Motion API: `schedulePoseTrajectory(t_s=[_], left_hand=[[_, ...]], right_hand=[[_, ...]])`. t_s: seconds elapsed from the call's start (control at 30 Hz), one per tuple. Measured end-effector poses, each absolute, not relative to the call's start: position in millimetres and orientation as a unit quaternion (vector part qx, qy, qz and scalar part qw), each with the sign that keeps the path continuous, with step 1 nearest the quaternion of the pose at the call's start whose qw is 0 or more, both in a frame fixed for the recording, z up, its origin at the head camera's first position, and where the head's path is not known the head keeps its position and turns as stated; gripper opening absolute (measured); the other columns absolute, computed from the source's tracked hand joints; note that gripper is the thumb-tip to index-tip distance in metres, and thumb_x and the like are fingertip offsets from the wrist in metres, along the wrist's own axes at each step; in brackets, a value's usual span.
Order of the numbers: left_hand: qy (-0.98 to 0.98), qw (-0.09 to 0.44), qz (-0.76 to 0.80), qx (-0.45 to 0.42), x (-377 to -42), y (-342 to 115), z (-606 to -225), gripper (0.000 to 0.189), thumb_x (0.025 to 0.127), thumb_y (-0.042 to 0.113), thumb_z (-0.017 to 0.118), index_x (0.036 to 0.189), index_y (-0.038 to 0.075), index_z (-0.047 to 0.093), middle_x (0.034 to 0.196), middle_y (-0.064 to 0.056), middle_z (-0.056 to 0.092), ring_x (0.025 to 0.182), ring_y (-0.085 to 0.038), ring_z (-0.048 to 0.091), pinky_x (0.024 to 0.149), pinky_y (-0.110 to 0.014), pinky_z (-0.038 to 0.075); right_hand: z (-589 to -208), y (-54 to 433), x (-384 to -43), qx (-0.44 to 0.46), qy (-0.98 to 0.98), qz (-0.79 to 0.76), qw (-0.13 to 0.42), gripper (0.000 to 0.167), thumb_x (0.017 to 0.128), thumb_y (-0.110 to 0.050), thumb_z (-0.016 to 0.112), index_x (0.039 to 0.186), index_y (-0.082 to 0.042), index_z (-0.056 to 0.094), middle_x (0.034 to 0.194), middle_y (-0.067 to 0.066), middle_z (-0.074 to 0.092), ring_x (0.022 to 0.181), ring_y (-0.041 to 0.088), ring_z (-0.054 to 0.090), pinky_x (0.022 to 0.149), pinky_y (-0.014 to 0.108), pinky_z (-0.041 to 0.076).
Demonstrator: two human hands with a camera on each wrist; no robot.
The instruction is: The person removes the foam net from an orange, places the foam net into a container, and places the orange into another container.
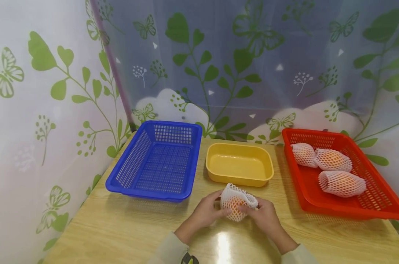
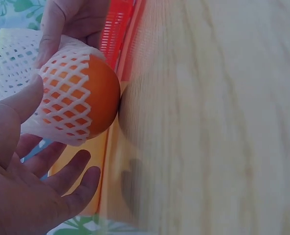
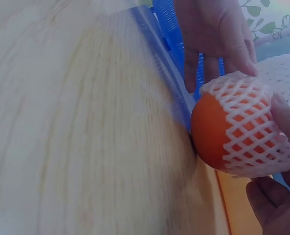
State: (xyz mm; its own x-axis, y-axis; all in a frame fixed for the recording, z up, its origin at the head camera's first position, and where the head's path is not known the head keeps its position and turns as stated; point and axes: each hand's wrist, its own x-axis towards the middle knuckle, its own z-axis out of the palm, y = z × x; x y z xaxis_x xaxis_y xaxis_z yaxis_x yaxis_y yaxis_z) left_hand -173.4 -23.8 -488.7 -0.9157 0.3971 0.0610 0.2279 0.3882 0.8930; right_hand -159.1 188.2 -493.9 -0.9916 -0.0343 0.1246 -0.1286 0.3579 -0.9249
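Note:
An orange (image 2: 106,98) sits inside a white foam net sleeve (image 1: 231,192), held between both hands over the near part of the table. My left hand (image 1: 204,210) pinches the netted fruit from the left, thumb on the mesh and lower fingers spread loosely. From the right, my right hand (image 1: 264,215) grips it too, with its thumb on the net. The bare round end of the fruit shows in both wrist views, close over the wood; the loose end of the sleeve bunches up on the far side.
A blue basket (image 1: 189,183) stands at the back left, and a yellow tub (image 1: 239,180) is just beyond the hands. At the right, a red basket (image 1: 305,190) contains several netted oranges (image 1: 343,183). A patterned curtain (image 1: 212,66) hangs behind the wooden table (image 1: 120,227).

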Motion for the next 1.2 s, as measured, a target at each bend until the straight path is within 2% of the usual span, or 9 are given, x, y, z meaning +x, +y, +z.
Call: schedulePoseTrajectory(t_s=[0.17,0.3,0.37,0.47,0.6,0.7,0.87,1.03,1.2], left_hand=[[0.827,0.081,0.522,0.193,-173.7,-25.3,-488.3,0.065,0.086,0.028,0.075,0.142,0.009,0.048,0.136,-0.012,0.056,0.122,-0.031,0.055,0.102,-0.044,0.045],[0.828,0.079,0.517,0.200,-173.8,-26.2,-489.1,0.066,0.085,0.028,0.076,0.142,0.009,0.048,0.135,-0.011,0.057,0.123,-0.031,0.054,0.104,-0.045,0.042],[0.830,0.078,0.513,0.203,-173.8,-26.5,-489.1,0.066,0.085,0.028,0.076,0.141,0.009,0.049,0.135,-0.011,0.057,0.123,-0.030,0.054,0.105,-0.045,0.041],[0.833,0.076,0.509,0.204,-174.0,-27.0,-489.2,0.064,0.085,0.028,0.076,0.139,0.008,0.051,0.134,-0.011,0.058,0.123,-0.029,0.054,0.106,-0.045,0.040],[0.844,0.069,0.494,0.195,-174.9,-27.9,-489.5,0.059,0.085,0.030,0.076,0.136,0.009,0.055,0.131,-0.010,0.060,0.121,-0.027,0.055,0.105,-0.044,0.041],[0.852,0.062,0.485,0.187,-175.3,-29.0,-489.7,0.054,0.085,0.032,0.075,0.132,0.008,0.059,0.126,-0.009,0.063,0.120,-0.026,0.056,0.104,-0.045,0.041],[0.864,0.029,0.474,0.166,-174.7,-29.6,-490.0,0.040,0.086,0.031,0.075,0.118,0.008,0.068,0.112,-0.006,0.068,0.112,-0.026,0.060,0.099,-0.046,0.046],[0.864,0.007,0.478,0.156,-175.4,-28.2,-489.6,0.027,0.086,0.030,0.074,0.104,0.011,0.072,0.097,0.003,0.070,0.102,-0.018,0.063,0.092,-0.042,0.049],[0.843,0.014,0.512,0.167,-176.7,-27.2,-490.9,0.034,0.087,0.028,0.074,0.116,0.010,0.069,0.103,-0.001,0.070,0.100,-0.018,0.063,0.090,-0.039,0.049]], right_hand=[[-491.1,186.7,-158.8,0.057,-0.809,0.582,0.054,0.024,0.078,-0.013,0.081,0.097,0.000,0.075,0.094,0.010,0.074,0.082,0.004,0.065,0.072,0.022,0.053],[-490.5,185.7,-159.0,0.056,-0.811,0.579,0.054,0.024,0.079,-0.013,0.081,0.097,0.000,0.075,0.095,0.010,0.074,0.084,0.003,0.064,0.074,0.022,0.053],[-491.0,185.3,-158.6,0.049,-0.819,0.569,0.053,0.027,0.079,-0.015,0.081,0.101,-0.001,0.074,0.098,0.009,0.074,0.089,0.005,0.064,0.080,0.024,0.052],[-492.3,184.6,-158.1,0.043,-0.826,0.560,0.047,0.035,0.080,-0.016,0.081,0.109,0.001,0.070,0.108,0.011,0.071,0.102,0.015,0.064,0.093,0.034,0.050],[-493.9,184.7,-157.2,0.061,-0.824,0.564,0.024,0.050,0.079,-0.016,0.081,0.121,0.003,0.063,0.123,0.017,0.064,0.120,0.033,0.056,0.106,0.051,0.037],[-493.7,184.9,-156.6,0.076,-0.825,0.560,0.006,0.058,0.077,-0.019,0.083,0.127,0.000,0.060,0.130,0.016,0.060,0.129,0.036,0.047,0.110,0.057,0.029],[-492.9,184.6,-155.2,0.086,-0.831,0.549,-0.003,0.059,0.076,-0.023,0.084,0.127,-0.004,0.059,0.132,0.013,0.059,0.131,0.033,0.045,0.110,0.058,0.027],[-495.9,185.8,-155.5,0.093,-0.827,0.555,-0.001,0.054,0.078,-0.020,0.082,0.125,-0.003,0.060,0.126,0.011,0.063,0.126,0.029,0.050,0.109,0.056,0.031],[-497.2,187.5,-156.7,0.097,-0.828,0.552,0.008,0.049,0.080,-0.018,0.081,0.123,-0.003,0.062,0.122,0.007,0.066,0.122,0.027,0.053,0.106,0.052,0.036]])
